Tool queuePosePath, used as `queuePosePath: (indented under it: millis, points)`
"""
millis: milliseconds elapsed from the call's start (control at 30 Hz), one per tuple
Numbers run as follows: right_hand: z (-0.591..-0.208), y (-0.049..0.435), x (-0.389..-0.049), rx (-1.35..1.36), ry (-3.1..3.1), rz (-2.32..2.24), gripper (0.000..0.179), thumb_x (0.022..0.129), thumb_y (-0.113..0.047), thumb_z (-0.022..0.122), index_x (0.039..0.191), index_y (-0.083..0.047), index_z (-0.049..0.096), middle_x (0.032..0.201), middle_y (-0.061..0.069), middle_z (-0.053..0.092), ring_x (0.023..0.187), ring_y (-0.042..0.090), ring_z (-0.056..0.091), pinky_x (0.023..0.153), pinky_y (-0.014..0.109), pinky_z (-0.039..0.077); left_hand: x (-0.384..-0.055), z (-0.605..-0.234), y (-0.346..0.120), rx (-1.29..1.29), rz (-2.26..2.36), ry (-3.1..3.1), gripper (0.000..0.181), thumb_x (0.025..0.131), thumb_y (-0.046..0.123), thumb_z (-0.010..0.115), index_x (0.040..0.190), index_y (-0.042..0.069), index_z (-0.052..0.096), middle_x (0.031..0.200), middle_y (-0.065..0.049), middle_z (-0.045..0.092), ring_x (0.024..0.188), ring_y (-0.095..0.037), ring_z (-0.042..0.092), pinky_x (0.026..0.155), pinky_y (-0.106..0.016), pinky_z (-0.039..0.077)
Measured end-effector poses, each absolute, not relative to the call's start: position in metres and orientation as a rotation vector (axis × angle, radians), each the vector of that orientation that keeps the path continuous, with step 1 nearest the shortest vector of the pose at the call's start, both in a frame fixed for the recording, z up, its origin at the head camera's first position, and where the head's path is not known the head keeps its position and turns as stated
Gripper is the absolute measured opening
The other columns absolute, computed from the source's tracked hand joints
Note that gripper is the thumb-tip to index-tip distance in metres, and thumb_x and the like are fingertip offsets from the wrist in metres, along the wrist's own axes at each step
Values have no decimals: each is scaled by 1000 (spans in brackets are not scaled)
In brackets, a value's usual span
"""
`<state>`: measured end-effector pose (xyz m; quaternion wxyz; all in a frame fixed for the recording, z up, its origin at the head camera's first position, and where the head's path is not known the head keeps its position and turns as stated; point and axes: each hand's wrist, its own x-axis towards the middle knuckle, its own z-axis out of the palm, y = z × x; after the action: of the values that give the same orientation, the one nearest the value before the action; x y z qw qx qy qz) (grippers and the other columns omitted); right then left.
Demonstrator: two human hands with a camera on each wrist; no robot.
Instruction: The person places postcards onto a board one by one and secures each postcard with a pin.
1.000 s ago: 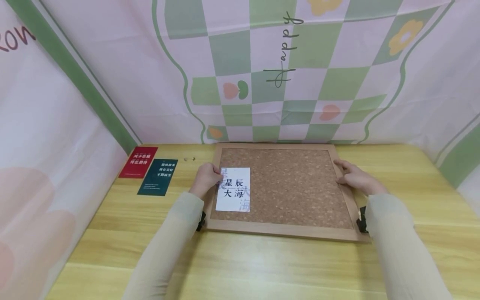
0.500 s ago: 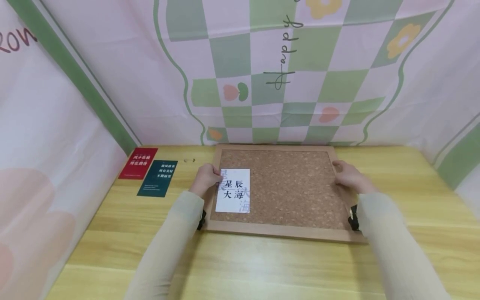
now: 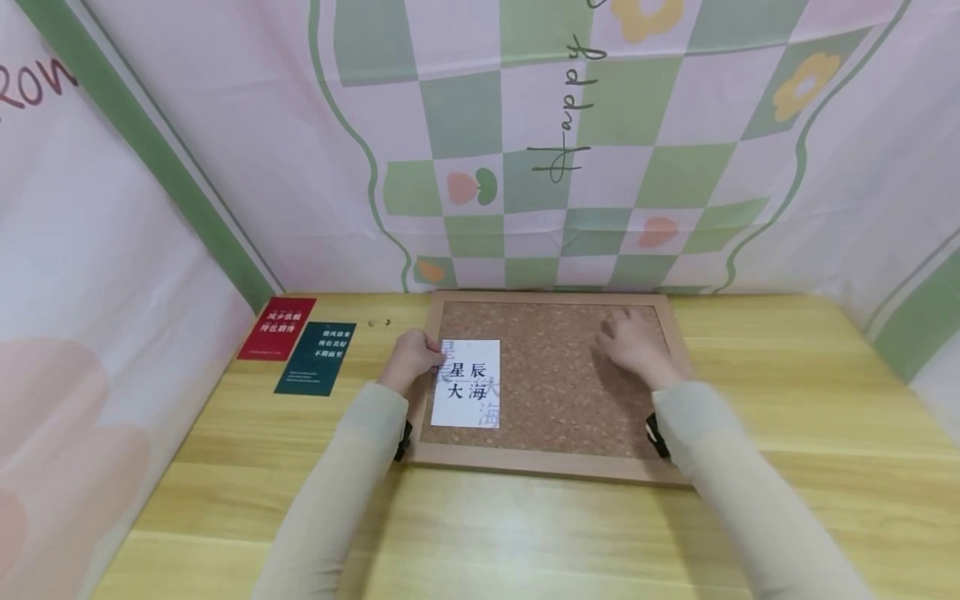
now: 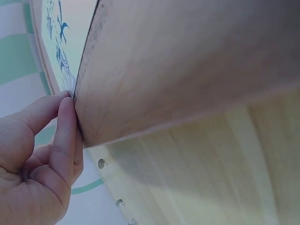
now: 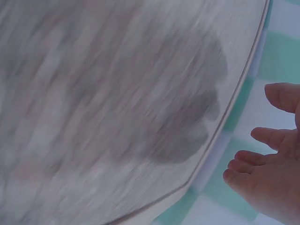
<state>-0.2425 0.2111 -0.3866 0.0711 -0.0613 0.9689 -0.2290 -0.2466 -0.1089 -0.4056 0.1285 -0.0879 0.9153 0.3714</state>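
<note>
A cork board [image 3: 555, 400] in a light wooden frame lies on the table. Over its left part is a white card [image 3: 472, 414] with dark Chinese characters. My left hand [image 3: 411, 358] pinches the card's left edge beside the frame. Thumb and index finger meet at that edge in the left wrist view, where the hand [image 4: 42, 154] is seen closely. Above the cork's right half hovers my right hand [image 3: 636, 343], holding nothing. Its fingers [image 5: 262, 136] are spread and loosely bent in the right wrist view, with a blurred shadow on the cork.
Left of the board lie a red card [image 3: 277, 329] and a dark green card [image 3: 315, 358], partly overlapping in view. Several metal thumbtacks [image 4: 102, 163] are on the wooden table [image 3: 510, 533] near the board's left side. A patterned cloth [image 3: 525, 187] hangs behind.
My right hand has left the board's right frame edge and moved left over the cork. The left hand and white card have stayed in place.
</note>
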Motion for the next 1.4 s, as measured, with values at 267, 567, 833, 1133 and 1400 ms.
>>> queuePosePath:
  millis: [267, 567, 833, 1133, 1400]
  points:
    - [-388, 162, -235, -329, 2918, -654, 60, 100, -23, 45, 143, 15, 25, 150, 36, 21, 139, 51, 21, 115, 60, 21, -248, -406, -109, -250, 1055, 2655, 12, 87, 7, 67, 95, -2, 68, 98, -17, 69, 73, -16, 62, 59, -19, 48]
    - [-392, 114, -219, -571, 2772, -655, 70, 94, -33, 59, 144, 7, 31, 152, 30, 25, 142, 45, 25, 117, 55, 21, -249, -404, -111, -263, 1062, 2640, 12, 88, 8, 66, 95, -1, 67, 99, -16, 68, 75, -17, 63, 61, -19, 49]
    - [-401, 98, -209, -662, 2666, -585, 83, 90, -38, 64, 148, 5, 24, 156, 26, 18, 145, 41, 20, 119, 51, 19, -249, -404, -115, -219, 1087, 2616, 12, 89, 12, 65, 89, 0, 68, 93, -12, 69, 70, -13, 61, 62, -19, 50]
    - [-400, 93, -200, -704, 2650, -525, 86, 88, -49, 61, 151, -6, 22, 159, 23, 12, 145, 44, 16, 118, 57, 18, -249, -400, -121, -276, 1217, 2570, 20, 92, 17, 61, 103, 1, 65, 105, -16, 68, 87, -21, 66, 75, -26, 56]
    - [-403, 91, -200, -711, 2641, -410, 85, 89, -54, 57, 152, -12, 21, 160, 18, 9, 147, 43, 11, 118, 57, 18, -251, -382, -136, -380, 1332, 2741, 32, 96, 20, 53, 121, 1, 57, 120, -18, 62, 107, -31, 61, 90, -39, 53]
